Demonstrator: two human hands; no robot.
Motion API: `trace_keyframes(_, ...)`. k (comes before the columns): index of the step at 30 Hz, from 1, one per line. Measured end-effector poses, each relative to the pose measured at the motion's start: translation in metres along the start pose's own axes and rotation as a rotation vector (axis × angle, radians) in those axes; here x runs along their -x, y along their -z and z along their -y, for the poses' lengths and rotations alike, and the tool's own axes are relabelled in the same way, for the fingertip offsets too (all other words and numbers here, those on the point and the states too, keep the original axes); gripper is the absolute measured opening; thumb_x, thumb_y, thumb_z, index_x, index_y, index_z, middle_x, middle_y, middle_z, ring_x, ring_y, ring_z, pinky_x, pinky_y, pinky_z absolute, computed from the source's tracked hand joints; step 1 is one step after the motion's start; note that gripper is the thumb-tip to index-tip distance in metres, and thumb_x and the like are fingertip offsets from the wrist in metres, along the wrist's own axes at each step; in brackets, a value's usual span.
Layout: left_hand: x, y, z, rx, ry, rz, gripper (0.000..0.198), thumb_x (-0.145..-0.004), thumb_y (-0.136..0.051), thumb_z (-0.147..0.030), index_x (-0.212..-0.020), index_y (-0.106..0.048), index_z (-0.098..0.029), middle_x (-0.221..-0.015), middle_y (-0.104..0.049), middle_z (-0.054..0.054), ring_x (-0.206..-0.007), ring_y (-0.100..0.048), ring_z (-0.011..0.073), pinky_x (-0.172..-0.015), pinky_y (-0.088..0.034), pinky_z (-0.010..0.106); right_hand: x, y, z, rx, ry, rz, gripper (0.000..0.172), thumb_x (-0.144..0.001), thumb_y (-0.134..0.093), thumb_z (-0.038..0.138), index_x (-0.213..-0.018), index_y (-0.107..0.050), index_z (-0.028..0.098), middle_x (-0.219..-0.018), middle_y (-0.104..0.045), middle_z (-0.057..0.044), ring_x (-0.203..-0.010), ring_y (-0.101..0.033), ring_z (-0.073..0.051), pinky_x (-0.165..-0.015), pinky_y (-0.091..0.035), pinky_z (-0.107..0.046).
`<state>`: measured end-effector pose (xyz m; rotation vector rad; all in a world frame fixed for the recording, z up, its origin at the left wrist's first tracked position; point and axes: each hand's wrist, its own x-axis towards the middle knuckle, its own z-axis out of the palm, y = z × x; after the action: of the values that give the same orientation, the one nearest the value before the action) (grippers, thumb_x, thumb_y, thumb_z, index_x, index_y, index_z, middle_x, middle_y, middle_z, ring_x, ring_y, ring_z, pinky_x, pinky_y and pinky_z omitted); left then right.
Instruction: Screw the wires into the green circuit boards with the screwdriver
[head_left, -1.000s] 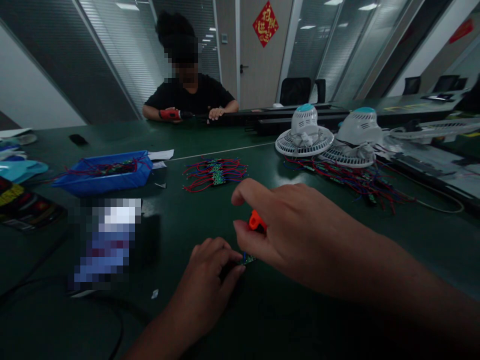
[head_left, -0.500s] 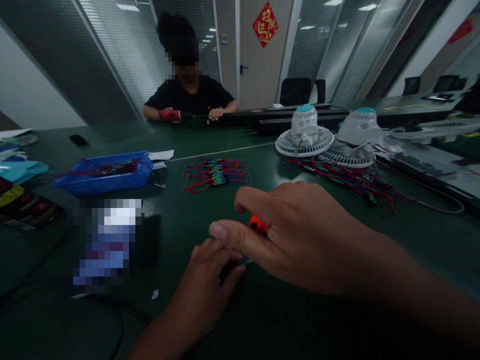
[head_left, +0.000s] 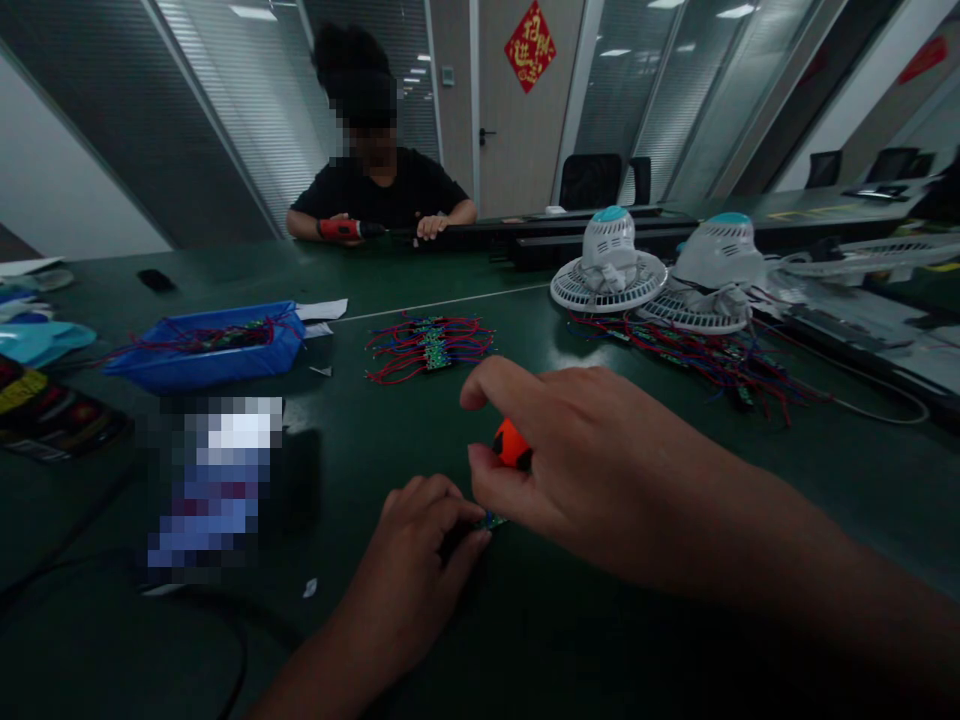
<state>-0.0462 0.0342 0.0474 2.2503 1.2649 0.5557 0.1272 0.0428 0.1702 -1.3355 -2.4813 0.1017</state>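
Note:
My left hand [head_left: 427,565] rests low over the table with thumb and forefinger closed on a small green circuit board [head_left: 493,520]. Only the board's right end shows past the fingertips. Just above and to the right of it, my right hand [head_left: 592,470] curls round a tool with an orange-and-black handle [head_left: 513,444]. The rest of that tool is hidden beneath the hand, so its exact kind cannot be told. Beyond both hands, several circuit boards with red and blue wires [head_left: 436,348] lie in a neat row.
At left stand a blue tray [head_left: 202,365] of wired boards, a blurred-out object [head_left: 217,490] and a dark can [head_left: 56,415]. White fan parts [head_left: 609,265] and a wire bundle [head_left: 705,360] lie at right. Across the table a person [head_left: 382,190] holds a red power tool [head_left: 341,230].
My right thumb has drawn back to the right, away from my left hand, and more of the orange handle shows. My left hand keeps its place on the board.

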Motion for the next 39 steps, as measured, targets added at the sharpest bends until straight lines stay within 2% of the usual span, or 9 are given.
trace_keyframes(5, 0.0017, -0.0017, 0.0014, 0.024, 0.009, -0.022, 0.012, -0.084, -0.055, -0.018, -0.089, -0.065, -0.023, -0.097, -0.063, 0.005, -0.092, -0.056, 0.0263, -0.078, -0.044, 0.044, -0.0025, 0.0007, 0.0008, 0.015, -0.018, 0.015, 0.015, -0.085, -0.05, 0.032, -0.093, -0.052, 0.019, -0.064, -0.054, 0.003, -0.055, -0.048, -0.014, -0.051, -0.024, -0.028)
trace_keyframes(9, 0.0006, -0.0013, 0.0008, 0.011, -0.007, -0.027, 0.011, -0.084, -0.055, -0.019, -0.09, -0.064, -0.023, -0.094, -0.063, 0.005, -0.092, -0.056, 0.0262, -0.08, -0.043, 0.044, -0.0033, 0.0007, -0.0005, 0.102, -0.022, -0.03, 0.031, -0.09, -0.04, 0.05, -0.082, -0.054, 0.023, -0.053, -0.043, 0.005, -0.047, -0.035, -0.013, -0.048, -0.017, -0.028)
trace_keyframes(11, -0.0002, -0.0003, -0.0001, -0.005, -0.011, -0.013, 0.011, -0.085, -0.055, -0.019, -0.09, -0.064, -0.023, -0.093, -0.062, 0.005, -0.093, -0.056, 0.0263, -0.082, -0.042, 0.045, -0.0028, 0.0006, -0.0015, 0.105, -0.013, -0.041, 0.034, -0.092, -0.038, 0.05, -0.077, -0.053, 0.023, -0.052, -0.042, 0.005, -0.047, -0.033, -0.013, -0.048, -0.016, -0.028)
trace_keyframes(15, -0.0005, 0.0014, -0.0013, -0.014, 0.002, 0.009, 0.012, -0.085, -0.055, -0.019, -0.091, -0.064, -0.023, -0.09, -0.062, 0.005, -0.094, -0.056, 0.0264, -0.084, -0.042, 0.045, -0.0018, 0.0009, -0.0018, 0.098, -0.014, -0.012, 0.013, -0.089, -0.047, 0.033, -0.088, -0.054, 0.021, -0.054, -0.045, 0.005, -0.047, -0.037, -0.013, -0.047, -0.018, -0.028)
trace_keyframes(22, 0.0004, 0.0018, -0.0012, -0.018, 0.008, 0.008, 0.012, -0.085, -0.055, -0.02, -0.091, -0.064, -0.023, -0.093, -0.062, 0.005, -0.093, -0.056, 0.0263, -0.083, -0.042, 0.044, -0.0007, -0.0016, -0.0015, 0.033, -0.017, -0.018, 0.025, -0.086, -0.051, 0.032, -0.105, -0.053, 0.017, -0.068, -0.06, 0.0, -0.06, -0.056, -0.018, -0.054, -0.03, -0.029)
trace_keyframes(28, 0.0008, 0.0009, -0.0009, -0.004, 0.013, 0.001, 0.011, -0.086, -0.055, -0.022, -0.091, -0.064, -0.024, -0.093, -0.062, 0.004, -0.092, -0.055, 0.0257, -0.083, -0.042, 0.045, -0.0002, 0.0002, -0.0018, 0.005, -0.003, -0.002, 0.019, -0.084, -0.051, 0.029, -0.098, -0.054, 0.017, -0.067, -0.059, 0.001, -0.058, -0.053, -0.015, -0.053, -0.028, -0.028)
trace_keyframes(30, 0.0014, 0.0002, -0.0008, -0.006, 0.016, -0.011, 0.012, -0.085, -0.054, -0.02, -0.09, -0.064, -0.024, -0.094, -0.063, 0.004, -0.091, -0.056, 0.0253, -0.081, -0.043, 0.043, -0.0002, 0.0016, -0.0017, 0.029, -0.005, 0.012, 0.017, -0.085, -0.051, 0.034, -0.091, -0.054, 0.018, -0.062, -0.054, 0.003, -0.053, -0.046, -0.014, -0.05, -0.023, -0.028)
trace_keyframes(34, 0.0012, 0.0003, -0.0021, -0.019, 0.014, -0.038, 0.012, -0.083, -0.057, -0.018, -0.088, -0.065, -0.023, -0.094, -0.063, 0.004, -0.092, -0.057, 0.0258, -0.08, -0.044, 0.043, -0.001, 0.0033, -0.002, 0.111, -0.031, -0.002, 0.036, -0.087, -0.043, 0.055, -0.082, -0.056, 0.022, -0.053, -0.046, 0.004, -0.049, -0.038, -0.013, -0.049, -0.018, -0.028)
trace_keyframes(39, -0.0009, 0.0025, -0.0039, -0.016, 0.005, -0.013, 0.012, -0.084, -0.057, -0.017, -0.09, -0.066, -0.023, -0.093, -0.063, 0.004, -0.09, -0.057, 0.0245, -0.082, -0.044, 0.043, -0.0037, 0.0021, -0.0025, 0.128, -0.033, 0.005, 0.015, -0.09, -0.045, 0.032, -0.088, -0.057, 0.022, -0.055, -0.05, 0.003, -0.047, -0.039, -0.013, -0.049, -0.019, -0.028)
